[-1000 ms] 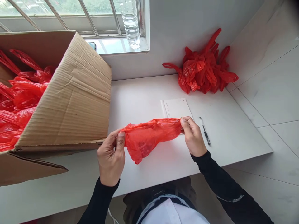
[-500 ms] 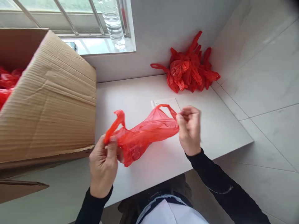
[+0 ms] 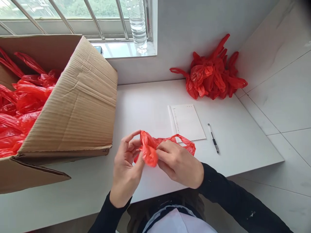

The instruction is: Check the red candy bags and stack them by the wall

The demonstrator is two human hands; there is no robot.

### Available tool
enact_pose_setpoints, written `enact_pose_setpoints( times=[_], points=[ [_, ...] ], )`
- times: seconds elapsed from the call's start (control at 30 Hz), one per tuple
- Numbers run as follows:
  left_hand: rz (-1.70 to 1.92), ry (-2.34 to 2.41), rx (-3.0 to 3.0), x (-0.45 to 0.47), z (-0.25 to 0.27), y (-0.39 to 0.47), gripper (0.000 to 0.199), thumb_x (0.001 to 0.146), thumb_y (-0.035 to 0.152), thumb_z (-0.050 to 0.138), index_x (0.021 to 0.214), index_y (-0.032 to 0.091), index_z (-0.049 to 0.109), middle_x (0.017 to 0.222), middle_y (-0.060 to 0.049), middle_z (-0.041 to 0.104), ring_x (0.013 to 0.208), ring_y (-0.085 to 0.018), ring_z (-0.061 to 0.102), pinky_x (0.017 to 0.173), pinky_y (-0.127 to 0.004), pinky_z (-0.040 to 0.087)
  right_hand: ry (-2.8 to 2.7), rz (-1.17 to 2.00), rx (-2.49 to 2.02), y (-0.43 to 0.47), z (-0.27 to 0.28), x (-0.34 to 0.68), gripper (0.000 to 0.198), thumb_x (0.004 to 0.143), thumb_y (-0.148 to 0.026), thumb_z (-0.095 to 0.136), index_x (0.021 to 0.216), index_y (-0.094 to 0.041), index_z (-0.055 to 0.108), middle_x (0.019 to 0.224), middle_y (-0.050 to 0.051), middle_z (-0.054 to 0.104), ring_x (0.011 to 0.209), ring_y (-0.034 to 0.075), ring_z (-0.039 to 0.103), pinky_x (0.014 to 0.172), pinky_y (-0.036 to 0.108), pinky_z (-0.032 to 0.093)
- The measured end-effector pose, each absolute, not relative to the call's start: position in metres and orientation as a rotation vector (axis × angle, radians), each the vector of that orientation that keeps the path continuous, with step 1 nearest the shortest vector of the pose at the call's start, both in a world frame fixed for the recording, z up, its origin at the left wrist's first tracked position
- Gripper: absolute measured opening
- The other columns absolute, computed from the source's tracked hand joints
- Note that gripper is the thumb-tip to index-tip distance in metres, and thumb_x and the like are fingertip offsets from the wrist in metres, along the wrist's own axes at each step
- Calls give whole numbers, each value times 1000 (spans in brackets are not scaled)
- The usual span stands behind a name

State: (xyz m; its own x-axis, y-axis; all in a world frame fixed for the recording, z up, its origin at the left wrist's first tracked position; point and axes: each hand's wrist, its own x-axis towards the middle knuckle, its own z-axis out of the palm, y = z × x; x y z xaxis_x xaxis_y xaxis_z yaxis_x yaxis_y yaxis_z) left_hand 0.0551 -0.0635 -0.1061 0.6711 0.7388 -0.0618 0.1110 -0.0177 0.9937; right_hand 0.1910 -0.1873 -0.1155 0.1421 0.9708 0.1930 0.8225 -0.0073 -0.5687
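Note:
A red plastic bag [image 3: 151, 155] is bunched up between my two hands, above the front part of the white table [image 3: 141, 103]. My left hand [image 3: 128, 165] grips its left end, thumb below and forefinger on top. From the right, my right hand [image 3: 178, 163] pinches the gathered plastic, with its fingertips partly hidden behind the knuckles. One loop handle of the bag sticks out beyond my right hand, over the lower edge of a white notebook [image 3: 189, 121]. Whether anything is inside the bag cannot be seen.
To the left stands an open cardboard box [image 3: 80, 97] holding several red plastic bags [image 3: 31, 97]. A heap of crumpled red bags [image 3: 211, 74] lies against the wall at the back right. A pen [image 3: 213, 138] is right of the notebook. On the windowsill stands a water bottle [image 3: 138, 29].
The bag was stretched wide between my hands; now it is gathered into a small bundle. My right hand has come in close to my left. The view has shifted left, showing more of the box.

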Motion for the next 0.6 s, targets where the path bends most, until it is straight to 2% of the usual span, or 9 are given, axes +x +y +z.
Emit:
enact_pose_setpoints(
  times=[0.03,0.1,0.23,0.33,0.4,0.43,0.5,0.57,0.6],
  points=[
    [621,762,1497,55,-107,-63,43,88,37,72,128,27,61,115,-8,69,105,-24,68,88,-36,60,-1681,390,-1912,-189,-115,193,26,104,-20,40,110,-18,65,105,8,67,95,21,59,81,35,51],
    [665,815,1425,52,-106,-61,32,92,40,67,120,25,66,112,-7,70,103,-23,68,84,-33,59,-1613,458,-2074,-191,-115,201,29,106,-26,38,111,-17,65,105,9,66,95,23,59,81,38,52],
    [587,848,1428,38,-98,-61,36,93,43,65,127,30,63,113,-4,68,97,-20,67,76,-29,58,-1532,366,-2401,-195,-113,219,33,105,-29,41,125,-12,61,103,12,65,89,28,58,80,48,52],
    [544,897,1661,32,-93,-65,38,85,43,74,120,30,67,94,-1,67,78,-16,64,66,-26,54,-1491,98,-2465,-193,-103,214,37,101,-28,49,134,-13,57,107,15,64,91,31,57,80,50,51],
    [566,932,1786,32,-93,-67,22,84,42,75,101,27,72,77,1,63,66,-14,56,60,-26,48,-1519,62,-2336,-189,-97,203,31,101,-22,48,129,-16,60,108,13,63,93,29,57,84,47,52],
    [613,943,1830,33,-94,-68,16,87,42,72,91,26,72,75,1,61,65,-14,54,61,-27,46,-1573,125,-2234,-186,-96,196,30,101,-17,46,127,-18,61,108,11,64,95,26,58,86,43,52],
    [744,949,1876,34,-96,-67,19,91,40,67,79,24,69,83,-1,60,77,-16,56,69,-29,46,-1712,347,-2114,-177,-98,187,35,98,-7,45,128,-19,59,111,8,66,99,21,60,88,33,53],
    [822,882,1798,33,-95,-65,20,92,36,64,76,24,67,93,-2,58,88,-18,55,76,-31,46,-1797,538,-2169,-167,-106,183,39,91,1,48,124,-15,60,112,10,67,100,21,63,81,30,54],
    [809,834,1709,32,-93,-64,22,92,34,63,73,24,66,91,-3,57,87,-18,55,75,-31,46,-1806,591,-2241,-162,-111,183,37,87,4,50,117,-13,63,108,12,69,96,23,65,74,31,53]
  ],
)
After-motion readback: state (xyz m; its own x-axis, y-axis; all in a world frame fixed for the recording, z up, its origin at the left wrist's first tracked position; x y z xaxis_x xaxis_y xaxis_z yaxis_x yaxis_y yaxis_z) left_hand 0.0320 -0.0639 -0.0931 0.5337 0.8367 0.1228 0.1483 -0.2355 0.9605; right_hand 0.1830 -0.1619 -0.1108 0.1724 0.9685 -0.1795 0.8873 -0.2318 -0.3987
